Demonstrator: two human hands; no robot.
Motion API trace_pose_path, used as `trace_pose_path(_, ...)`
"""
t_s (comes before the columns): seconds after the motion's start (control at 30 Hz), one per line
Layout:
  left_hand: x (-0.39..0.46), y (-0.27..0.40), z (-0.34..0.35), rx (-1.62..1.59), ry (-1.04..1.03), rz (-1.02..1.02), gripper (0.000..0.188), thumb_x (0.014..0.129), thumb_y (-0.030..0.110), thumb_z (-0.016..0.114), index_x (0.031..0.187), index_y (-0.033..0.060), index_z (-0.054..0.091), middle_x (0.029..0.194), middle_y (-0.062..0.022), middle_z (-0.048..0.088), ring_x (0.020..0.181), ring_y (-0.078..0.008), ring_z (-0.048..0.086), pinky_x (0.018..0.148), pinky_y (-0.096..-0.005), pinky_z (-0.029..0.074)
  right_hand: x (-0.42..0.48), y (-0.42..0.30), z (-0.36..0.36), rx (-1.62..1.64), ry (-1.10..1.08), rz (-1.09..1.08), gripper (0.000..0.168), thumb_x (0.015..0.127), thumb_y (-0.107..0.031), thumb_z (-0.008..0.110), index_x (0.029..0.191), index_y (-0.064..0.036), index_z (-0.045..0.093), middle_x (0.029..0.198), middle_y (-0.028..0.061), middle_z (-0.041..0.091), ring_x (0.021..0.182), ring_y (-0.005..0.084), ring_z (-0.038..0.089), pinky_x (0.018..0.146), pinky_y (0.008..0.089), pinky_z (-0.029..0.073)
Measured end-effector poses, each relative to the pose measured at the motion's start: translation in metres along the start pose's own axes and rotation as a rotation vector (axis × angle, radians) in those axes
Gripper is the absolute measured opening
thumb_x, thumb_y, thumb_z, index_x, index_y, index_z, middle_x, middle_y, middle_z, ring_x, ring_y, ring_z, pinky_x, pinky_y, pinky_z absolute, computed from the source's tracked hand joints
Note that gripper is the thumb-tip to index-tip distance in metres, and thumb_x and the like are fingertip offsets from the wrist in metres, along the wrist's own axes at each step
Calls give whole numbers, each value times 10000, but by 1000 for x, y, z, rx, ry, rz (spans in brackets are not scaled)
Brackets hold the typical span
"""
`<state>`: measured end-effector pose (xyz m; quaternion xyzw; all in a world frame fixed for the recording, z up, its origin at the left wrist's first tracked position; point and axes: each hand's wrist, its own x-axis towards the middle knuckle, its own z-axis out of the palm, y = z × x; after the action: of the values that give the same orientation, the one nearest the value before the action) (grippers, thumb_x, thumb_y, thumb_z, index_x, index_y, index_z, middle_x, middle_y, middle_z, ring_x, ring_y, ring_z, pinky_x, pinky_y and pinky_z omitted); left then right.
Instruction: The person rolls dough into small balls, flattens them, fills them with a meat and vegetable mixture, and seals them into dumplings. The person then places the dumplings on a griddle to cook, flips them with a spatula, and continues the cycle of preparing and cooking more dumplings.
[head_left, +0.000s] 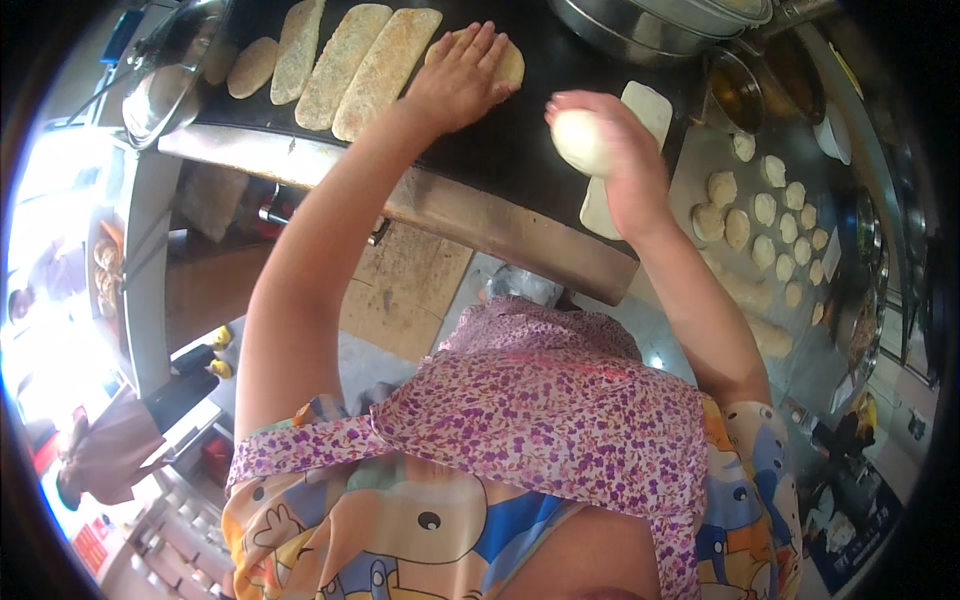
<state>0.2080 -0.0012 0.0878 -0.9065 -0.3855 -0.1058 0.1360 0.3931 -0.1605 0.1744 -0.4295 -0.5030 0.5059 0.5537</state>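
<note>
My left hand (466, 81) lies flat, fingers slightly spread, on a round flatbread (513, 66) on the dark griddle (495, 154). My right hand (631, 161), blurred by motion, holds a pale round piece of dough (581, 142) above the griddle. Beneath that hand, partly hidden by it, a long pale strip of dough (646, 109) lies on the griddle's right part. Left of my left hand are several browned long flatbreads (386, 73) side by side, and a smaller oval flatbread (253, 67) beyond them.
Several dough pieces (765, 210) sit on the metal counter (694, 176) at right, near a pot of brown liquid (735, 90). Metal pans (637, 34) stand at the back. A clear lid (161, 105) is at the griddle's left end. The griddle's metal front edge (480, 217) runs before me. Another person (112, 454) is at far left.
</note>
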Motion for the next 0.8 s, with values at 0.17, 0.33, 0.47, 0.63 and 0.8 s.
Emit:
trace_pose_path(0.17,12,-20,21,-212,97,63,648,952,449,446,1430,21,355,1501,-194,320,1407,-306,287,1154,-435,208,23,32,12,-1508,-463,-501,617,900,-554,498,1338,-120,515,1425,107,447,1366,244,353,1144,410,257)
trace_pose_path(0.33,20,-27,11,-466,169,26,577,968,365,461,1410,4,376,1477,-214,347,1386,-336,315,1145,-438,231,14,43,5,-1519,-545,-487,848,857,-645,462,1437,-38,346,1521,145,295,1436,276,214,1189,409,143)
trace_pose_path(0.47,-13,-23,-27,-791,285,-132,529,968,339,488,1361,-11,437,1414,-212,430,1338,-365,370,1120,-432,281,11,49,6,-1436,-559,-460,914,826,-637,517,1460,-21,286,1528,174,266,1433,301,217,1183,426,163)
trace_pose_path(0.63,-73,12,-65,-961,391,-339,334,907,112,562,1233,41,565,1233,-181,587,1167,-327,555,975,-382,441,20,39,11,-1293,-576,-363,850,880,-607,481,1477,-41,267,1522,168,289,1432,294,228,1176,406,175)
trace_pose_path(0.8,-68,67,-70,-958,426,-250,358,868,72,593,1217,-5,562,1249,-218,562,1185,-354,537,1000,-401,435,35,7,-9,-280,-252,-127,612,1016,-478,300,1423,-26,374,1460,124,406,1388,231,324,1156,400,212)
